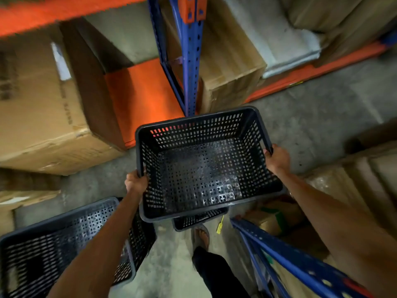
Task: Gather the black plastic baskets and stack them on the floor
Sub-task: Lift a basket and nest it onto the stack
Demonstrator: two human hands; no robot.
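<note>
Head view: both hands carry one black basket, held in the air above the concrete floor, open side up, nothing inside. Left hand has its grip clamped on the left rim near the closer corner, fingers wrapped over the edge. Right hand has its grip clamped on the right rim, about midway along. Basket tilted slightly, far end toward the blue rack upright.

A second black basket sits directly under the held one; only its near edge shows, so contact between them can't be judged. A third basket is on the floor at lower left, partly hidden by the left forearm.

A small yellow tag lies beside the second basket. Sandalled foot on the floor just below it. Cardboard boxes on the orange shelf to the left. Frame is motion-blurred.
</note>
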